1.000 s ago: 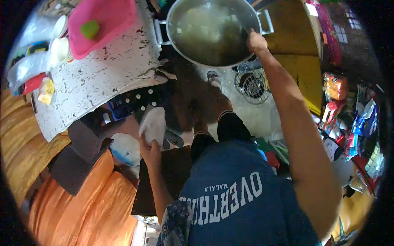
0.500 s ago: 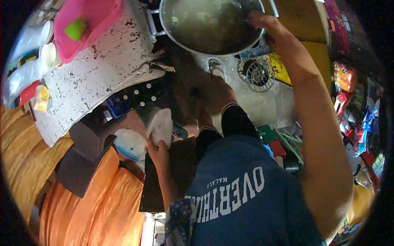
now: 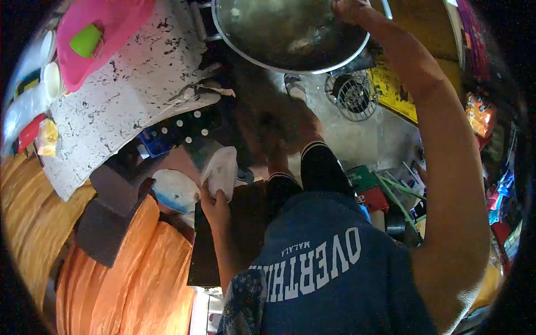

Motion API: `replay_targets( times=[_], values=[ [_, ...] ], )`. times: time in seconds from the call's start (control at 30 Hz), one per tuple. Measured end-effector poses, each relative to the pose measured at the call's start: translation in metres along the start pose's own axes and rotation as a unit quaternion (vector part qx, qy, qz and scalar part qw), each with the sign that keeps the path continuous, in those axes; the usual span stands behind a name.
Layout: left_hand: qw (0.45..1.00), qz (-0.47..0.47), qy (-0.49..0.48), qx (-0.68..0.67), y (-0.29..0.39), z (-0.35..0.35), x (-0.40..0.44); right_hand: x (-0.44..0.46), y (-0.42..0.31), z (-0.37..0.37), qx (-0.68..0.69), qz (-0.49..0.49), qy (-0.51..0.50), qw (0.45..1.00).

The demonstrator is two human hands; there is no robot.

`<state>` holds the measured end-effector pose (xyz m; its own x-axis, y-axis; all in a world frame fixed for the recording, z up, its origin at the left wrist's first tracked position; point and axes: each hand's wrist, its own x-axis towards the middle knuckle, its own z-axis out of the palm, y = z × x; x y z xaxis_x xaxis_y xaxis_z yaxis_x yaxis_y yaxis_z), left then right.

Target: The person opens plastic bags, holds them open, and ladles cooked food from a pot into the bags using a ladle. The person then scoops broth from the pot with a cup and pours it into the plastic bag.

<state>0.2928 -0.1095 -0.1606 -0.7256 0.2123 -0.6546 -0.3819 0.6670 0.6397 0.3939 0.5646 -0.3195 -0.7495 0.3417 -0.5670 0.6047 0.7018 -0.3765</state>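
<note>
Your left hand point(image 3: 216, 211) pinches a translucent white plastic bag point(image 3: 224, 167) between its fingers; loosely held, it could slip. Your right hand point(image 3: 352, 12) is over the wide silver metal pot point(image 3: 316, 72) of cloudy liquid, its finger state unclear; a splash could scald you if it's hot. Your dark-blue shirt point(image 3: 312, 223) reads "MALALA" and, partly hidden, "OVERTHI…".

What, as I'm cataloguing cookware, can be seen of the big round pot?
The pot is wide and round, with a pale rim and a loop handle at picture left, both metallic-looking; part of another shows at upper right. The picture's top edge cuts the pot off. Inside is murky, brownish liquid with paler patches. The right hand is over its right side, forearm crossing the rim; whether they touch it, and what supports it, I cannot tell.
</note>
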Motion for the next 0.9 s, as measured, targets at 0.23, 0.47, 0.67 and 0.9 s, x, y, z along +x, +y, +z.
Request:
replay_targets(
  times=[0.23, 0.47, 0.67, 0.9],
  values=[
    [0.99, 0.094, -0.01, 0.107, 0.017, 0.005, 0.003, -0.007, -0.005, -0.014, -0.017, -0.033, -0.029, 0.999],
    [0.997, 0.053, -0.019, 0.059, 0.019, 0.008, 0.005, -0.009, -0.008, -0.018, -0.052, -0.049, -0.022, 0.997],
    [1.0, -0.02, -0.01, 0.002, 0.037, 0.016, 0.001, -0.003, -0.021, 0.034, -0.163, -0.021, 0.046, 0.985],
    [0.997, 0.059, -0.017, 0.042, 0.015, 0.012, 0.008, -0.02, -0.027, 0.031, -0.202, 0.023, 0.058, 0.977]
  ],
)
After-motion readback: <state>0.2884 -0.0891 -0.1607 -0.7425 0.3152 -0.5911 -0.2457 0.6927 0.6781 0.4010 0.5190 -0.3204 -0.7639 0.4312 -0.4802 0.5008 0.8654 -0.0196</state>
